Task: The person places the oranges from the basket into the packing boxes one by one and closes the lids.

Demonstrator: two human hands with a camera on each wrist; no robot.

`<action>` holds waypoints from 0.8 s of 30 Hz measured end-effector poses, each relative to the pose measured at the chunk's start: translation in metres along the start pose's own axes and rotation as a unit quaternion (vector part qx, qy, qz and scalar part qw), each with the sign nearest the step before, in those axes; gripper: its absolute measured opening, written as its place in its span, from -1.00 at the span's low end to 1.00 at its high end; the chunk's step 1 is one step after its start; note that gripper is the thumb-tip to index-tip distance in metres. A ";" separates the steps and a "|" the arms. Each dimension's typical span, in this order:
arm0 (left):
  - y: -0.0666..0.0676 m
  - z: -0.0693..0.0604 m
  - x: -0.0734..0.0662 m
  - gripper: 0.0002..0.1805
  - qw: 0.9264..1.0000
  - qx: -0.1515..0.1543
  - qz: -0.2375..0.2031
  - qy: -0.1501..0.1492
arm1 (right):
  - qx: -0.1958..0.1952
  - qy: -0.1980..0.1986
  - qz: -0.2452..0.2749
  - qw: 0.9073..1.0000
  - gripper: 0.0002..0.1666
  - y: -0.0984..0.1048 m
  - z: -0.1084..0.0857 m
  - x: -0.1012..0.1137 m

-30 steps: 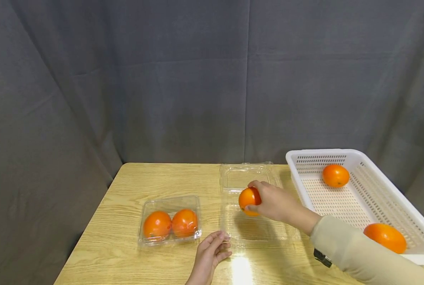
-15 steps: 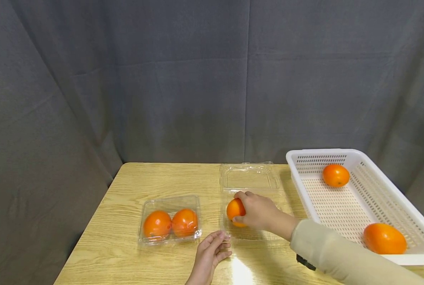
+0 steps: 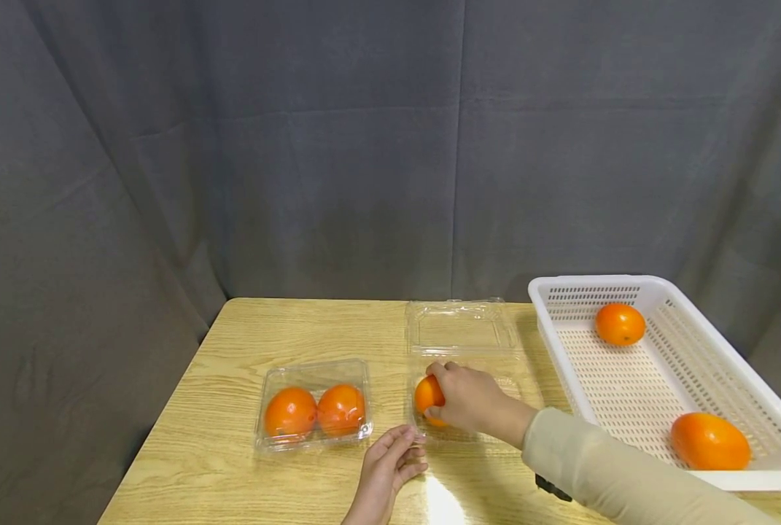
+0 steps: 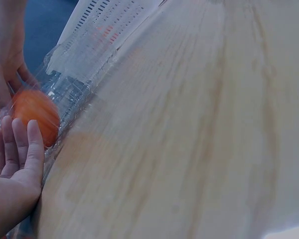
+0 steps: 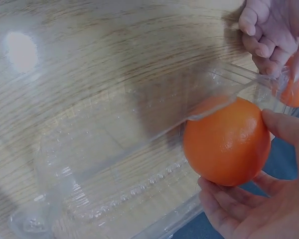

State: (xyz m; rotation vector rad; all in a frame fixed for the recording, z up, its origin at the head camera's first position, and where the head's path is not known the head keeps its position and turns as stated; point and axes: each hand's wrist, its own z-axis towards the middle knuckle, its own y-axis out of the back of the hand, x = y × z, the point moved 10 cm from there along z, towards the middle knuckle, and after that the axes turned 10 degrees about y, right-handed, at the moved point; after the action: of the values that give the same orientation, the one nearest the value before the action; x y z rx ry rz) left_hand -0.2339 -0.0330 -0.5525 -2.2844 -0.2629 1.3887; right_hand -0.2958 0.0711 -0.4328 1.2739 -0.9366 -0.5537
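In the head view, my right hand grips an orange low in the left half of an unlidded clear plastic clamshell container. The right wrist view shows thumb and fingers around the orange, beside the container's clear wall. My left hand is at the container's near-left corner, pinching its rim between thumb and finger, its other fingers loose. To the left, a second clamshell container with its lid down holds two oranges.
A white perforated plastic basket stands at the right of the wooden table, with one orange at its back and another orange near its front. A grey curtain hangs behind the table.
My right hand has carried the orange left and down into the container's left half. The left hand has stayed at the container's corner.
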 end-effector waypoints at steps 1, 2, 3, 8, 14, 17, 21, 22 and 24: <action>0.000 0.000 0.000 -0.74 1.000 0.000 0.000 -0.001 | 0.000 0.002 -0.001 1.000 -0.32 0.000 0.000 0.000; 0.000 0.000 0.000 -0.74 1.000 0.000 0.000 -0.002 | -0.001 0.003 -0.001 1.000 -0.33 -0.001 -0.001 0.000; 0.000 0.000 0.000 -0.74 1.000 0.001 -0.001 -0.003 | -0.001 0.003 -0.002 1.000 -0.33 -0.001 -0.001 0.000; 0.000 0.000 0.000 -0.74 1.000 0.001 -0.003 -0.008 | -0.003 0.003 -0.008 1.000 -0.34 -0.003 0.000 0.000; 0.000 0.000 -0.001 -0.73 1.000 -0.002 -0.001 -0.008 | -0.009 0.011 -0.029 0.999 -0.33 -0.004 0.002 0.002; 0.000 0.000 -0.001 -0.72 1.000 -0.004 0.000 -0.007 | -0.012 0.018 -0.041 0.999 -0.33 -0.003 0.002 0.003; 0.001 0.000 0.000 -0.69 1.000 -0.006 0.002 -0.004 | -0.012 0.024 -0.051 0.998 -0.34 -0.002 0.002 0.004; 0.001 0.001 0.001 -0.69 1.000 -0.007 0.003 -0.003 | -0.012 0.025 -0.051 0.998 -0.34 -0.001 0.002 0.005; 0.001 0.001 0.001 -0.69 1.000 -0.009 0.003 -0.002 | -0.011 0.026 -0.052 0.998 -0.34 0.001 0.001 0.005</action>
State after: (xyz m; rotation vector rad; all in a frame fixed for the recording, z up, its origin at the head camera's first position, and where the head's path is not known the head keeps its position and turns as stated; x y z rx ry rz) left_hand -0.2342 -0.0338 -0.5543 -2.2991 -0.2694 1.3987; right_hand -0.2943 0.0667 -0.4303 1.3166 -0.8211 -0.6083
